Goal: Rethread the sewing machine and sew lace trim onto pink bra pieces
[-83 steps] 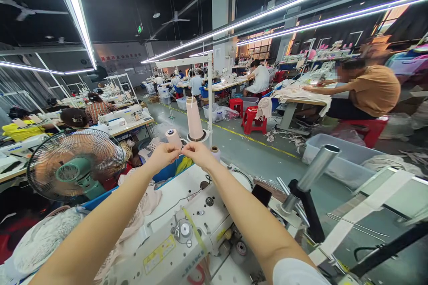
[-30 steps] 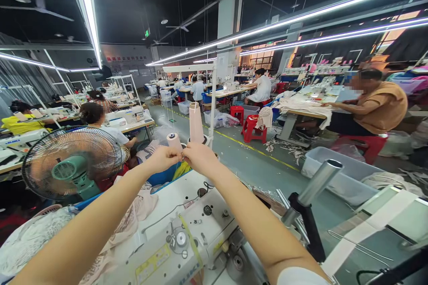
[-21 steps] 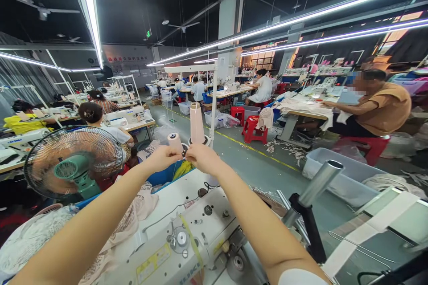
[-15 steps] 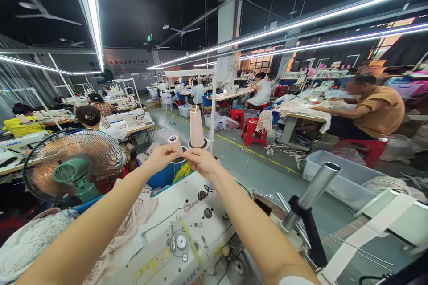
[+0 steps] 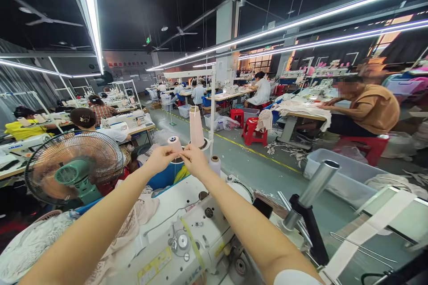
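Both my arms reach out over the sewing machine point(image 5: 187, 240) to the thread stand. My left hand point(image 5: 162, 159) is closed in a pinch just in front of the small pale pink thread cone point(image 5: 174, 144). Close beside it, my right hand point(image 5: 195, 160) pinches too, below the tall pale pink cone point(image 5: 196, 125). Their fingertips nearly meet. A fine thread point(image 5: 174, 173) hangs below them; the part between the fingers is too thin to see clearly. Behind my right wrist stands a whitish cone point(image 5: 215, 164).
A caged fan point(image 5: 75, 167) stands at left beside heaped pale fabric point(image 5: 33, 245). A metal post point(image 5: 312, 193) rises at right, near a clear plastic bin point(image 5: 341, 178). Co-workers sit at other machines; one in a tan top point(image 5: 377, 107) handles fabric at right.
My right hand has shifted slightly left and up, its fingers more upright, uncovering the whitish cone. My left hand stays nearly in place. The co-worker at right has leaned towards the table.
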`<state>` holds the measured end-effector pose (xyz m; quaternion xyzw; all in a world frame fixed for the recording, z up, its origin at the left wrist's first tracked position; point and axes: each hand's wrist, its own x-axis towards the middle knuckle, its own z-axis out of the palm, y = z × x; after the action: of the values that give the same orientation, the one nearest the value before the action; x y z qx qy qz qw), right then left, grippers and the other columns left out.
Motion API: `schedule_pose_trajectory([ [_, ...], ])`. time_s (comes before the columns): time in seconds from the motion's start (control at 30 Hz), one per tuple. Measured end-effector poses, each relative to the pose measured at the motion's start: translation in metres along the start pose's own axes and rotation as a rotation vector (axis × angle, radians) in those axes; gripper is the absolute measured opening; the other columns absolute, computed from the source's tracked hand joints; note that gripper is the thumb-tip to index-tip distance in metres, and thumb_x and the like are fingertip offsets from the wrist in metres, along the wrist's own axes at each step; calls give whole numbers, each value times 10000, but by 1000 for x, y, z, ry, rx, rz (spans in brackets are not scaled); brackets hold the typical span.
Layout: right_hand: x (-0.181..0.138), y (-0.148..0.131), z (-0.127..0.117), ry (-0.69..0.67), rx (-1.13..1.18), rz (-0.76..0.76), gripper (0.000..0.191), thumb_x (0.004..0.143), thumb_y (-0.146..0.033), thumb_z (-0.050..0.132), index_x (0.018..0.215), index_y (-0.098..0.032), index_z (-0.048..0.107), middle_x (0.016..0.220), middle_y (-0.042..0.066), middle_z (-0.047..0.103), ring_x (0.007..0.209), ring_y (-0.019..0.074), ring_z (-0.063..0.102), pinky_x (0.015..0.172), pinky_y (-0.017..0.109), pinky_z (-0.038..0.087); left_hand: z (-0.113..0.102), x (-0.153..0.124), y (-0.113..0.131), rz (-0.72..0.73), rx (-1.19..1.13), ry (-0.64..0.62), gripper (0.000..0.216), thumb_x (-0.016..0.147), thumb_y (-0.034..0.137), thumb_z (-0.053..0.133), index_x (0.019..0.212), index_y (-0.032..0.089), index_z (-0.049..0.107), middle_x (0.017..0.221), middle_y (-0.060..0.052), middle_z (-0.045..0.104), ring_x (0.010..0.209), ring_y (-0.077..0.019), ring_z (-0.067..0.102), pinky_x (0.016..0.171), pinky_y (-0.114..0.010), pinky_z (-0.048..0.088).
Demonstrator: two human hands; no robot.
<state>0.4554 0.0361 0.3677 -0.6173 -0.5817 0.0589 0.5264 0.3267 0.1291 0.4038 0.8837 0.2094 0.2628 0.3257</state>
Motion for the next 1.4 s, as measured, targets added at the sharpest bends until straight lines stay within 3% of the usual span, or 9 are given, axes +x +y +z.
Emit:
schedule_pose_trajectory([
  [0.2, 4, -8, -10, -163, -139, -18, 180, 822, -128, 594, 665, -138, 683, 778, 35, 523, 776, 161, 491, 704, 267, 360, -5, 1, 4, 21, 104, -49, 210, 690, 335, 517, 594, 153, 560, 535, 31, 462, 542, -117, 374, 521, -236, 287],
  [0.3, 8, -8, -13, -223, -123, 27, 208, 844, -148, 567, 670, -150, 682, 670, -6, 514, 664, 124, 487, 613, 228, 346, -8, 0, 7, 25, 135, -71, 219, 705, 338, 492, 619, 153, 572, 534, 36, 437, 530, -114, 350, 516, -239, 274],
  [0.43, 9, -7, -13, -263, -100, 47, 318, 804, -157, 602, 487, -154, 581, 520, -45, 402, 550, 100, 415, 551, 227, 297, -8, -1, 8, 35, 148, -85, 211, 699, 332, 473, 632, 157, 570, 601, 14, 512, 583, -131, 424, 566, -249, 330],
  [0.6, 13, -8, -7, -188, -60, 100, 234, 686, -100, 686, 489, -153, 570, 602, -38, 473, 584, 103, 442, 564, 232, 308, -4, 0, 3, 40, 150, -81, 191, 684, 314, 473, 607, 159, 553, 593, 10, 517, 616, -144, 455, 593, -253, 348],
  [0.73, 13, -7, 0, -117, 1, 150, 276, 633, -92, 728, 461, -158, 522, 592, -54, 448, 548, 91, 416, 533, 227, 299, -3, 1, 2, 39, 132, -83, 213, 688, 336, 469, 603, 157, 549, 583, 15, 496, 581, -128, 419, 560, -244, 326],
  [1.13, 3, -3, 3, 127, 186, 179, 259, 606, -150, 713, 491, -189, 484, 600, -55, 429, 618, 133, 460, 625, 258, 373, -3, 4, -2, 5, 132, -77, 234, 677, 368, 465, 619, 161, 558, 564, 20, 455, 564, -128, 385, 551, -249, 292],
  [1.27, 0, -2, 0, 145, 256, 147, 245, 621, -169, 674, 498, -198, 465, 652, -19, 553, 746, 175, 556, 711, 289, 419, -3, 6, -3, -4, 159, -55, 208, 679, 347, 470, 594, 166, 528, 555, 24, 430, 565, -129, 374, 555, -253, 285],
  [1.4, -2, -2, -1, 151, 314, 142, 213, 673, -195, 616, 533, -205, 455, 722, 5, 644, 721, 171, 600, 708, 296, 450, 0, 8, -3, -11, 184, -37, 197, 686, 326, 475, 579, 167, 517, 538, 31, 396, 545, -122, 347, 540, -251, 267],
])
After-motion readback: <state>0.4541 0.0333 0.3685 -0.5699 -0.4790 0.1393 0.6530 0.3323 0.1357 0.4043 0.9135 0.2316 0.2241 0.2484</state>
